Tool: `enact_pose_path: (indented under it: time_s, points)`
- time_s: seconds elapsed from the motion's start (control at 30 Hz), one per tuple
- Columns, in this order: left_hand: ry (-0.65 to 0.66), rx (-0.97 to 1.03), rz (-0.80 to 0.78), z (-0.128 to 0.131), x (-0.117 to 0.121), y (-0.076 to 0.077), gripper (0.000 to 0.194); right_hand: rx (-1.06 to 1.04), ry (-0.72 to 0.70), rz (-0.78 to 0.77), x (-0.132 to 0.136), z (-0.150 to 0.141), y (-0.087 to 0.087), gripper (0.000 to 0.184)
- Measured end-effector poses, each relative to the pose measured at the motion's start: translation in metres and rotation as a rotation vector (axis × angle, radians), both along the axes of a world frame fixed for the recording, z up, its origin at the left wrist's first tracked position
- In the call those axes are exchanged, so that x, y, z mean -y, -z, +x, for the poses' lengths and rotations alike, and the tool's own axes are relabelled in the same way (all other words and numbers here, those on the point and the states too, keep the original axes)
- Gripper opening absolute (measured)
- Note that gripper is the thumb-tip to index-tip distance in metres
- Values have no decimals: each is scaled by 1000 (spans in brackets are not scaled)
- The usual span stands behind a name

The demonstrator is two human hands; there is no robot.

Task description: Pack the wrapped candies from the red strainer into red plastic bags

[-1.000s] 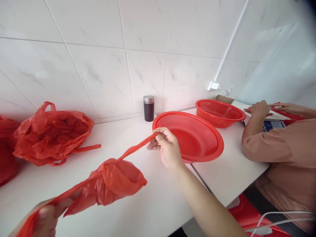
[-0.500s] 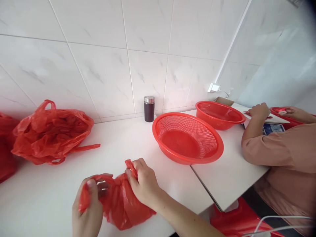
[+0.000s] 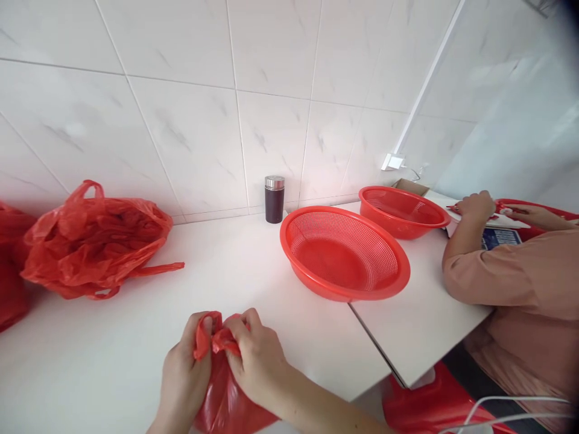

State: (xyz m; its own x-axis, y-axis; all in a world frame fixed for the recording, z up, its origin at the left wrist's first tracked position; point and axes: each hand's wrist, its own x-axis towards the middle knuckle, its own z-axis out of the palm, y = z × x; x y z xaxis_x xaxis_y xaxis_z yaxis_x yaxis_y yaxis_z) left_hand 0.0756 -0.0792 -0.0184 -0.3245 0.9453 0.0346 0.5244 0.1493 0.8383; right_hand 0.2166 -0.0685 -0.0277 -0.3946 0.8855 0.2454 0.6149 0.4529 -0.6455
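My left hand (image 3: 183, 377) and my right hand (image 3: 257, 355) are pressed together low at the table's near edge, both pinching the twisted handles of a small red plastic bag (image 3: 221, 395). The bag's bulging body hangs between and below my hands, partly cut off by the frame's bottom edge. Its handle ends stick up between my thumbs.
A red mesh basket (image 3: 346, 289) sits on the white table (image 3: 226, 265), a second red basket (image 3: 402, 223) behind it. A dark flask (image 3: 274, 199) stands by the tiled wall. A larger open red bag (image 3: 90, 241) lies far left. A co-worker's arm (image 3: 497, 268) rests at right.
My hands have come together from wide apart, where they stretched the bag's handles. The bag has dropped to the table's near edge and my fingers now meet over its handles.
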Motion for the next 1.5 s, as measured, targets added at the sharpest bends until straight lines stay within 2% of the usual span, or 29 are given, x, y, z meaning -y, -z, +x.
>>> enact_pose_path:
  time_s: [0.13,0.27,0.37,0.47,0.6,0.73,0.83,0.9,1.0,1.1,1.2,1.3,1.4,1.5]
  points:
    - [67,-89,-71,-7,-4,0,17,-3,-74,-2,-19,3,0,23]
    - [82,-199,-132,-18,-8,-7,19,30,-139,41,-45,17,-5,21]
    - [62,-250,-243,-32,-12,-9,17,-8,-98,47,-62,27,-1,24]
    - [129,-288,-344,-43,-21,-6,19,15,-77,32,-75,29,4,27]
    - [157,-452,-336,-45,-41,-2,19,160,4,14,-87,20,8,39]
    - [203,-653,-353,-39,-58,2,16,224,69,4,-100,12,21,33]
    - [216,-714,-331,-38,-64,6,14,242,84,-3,-107,11,32,31]
    - [215,-727,-335,-39,-65,9,14,239,88,-10,-109,12,34,31]
    - [217,-731,-362,-40,-65,14,17,211,99,-61,-106,15,26,37]
    - [215,-733,-365,-40,-64,16,17,121,46,-161,-99,14,15,40]
    - [195,-724,-365,-39,-63,15,15,135,2,-146,-91,9,14,52]
    - [164,-660,-373,-37,-63,11,20,164,-27,-138,-91,6,20,45]
    - [131,-543,-304,-34,-64,7,31,161,-57,-134,-95,7,25,36]
    - [164,-483,-245,-29,-63,6,37,172,-68,-113,-96,7,25,34]
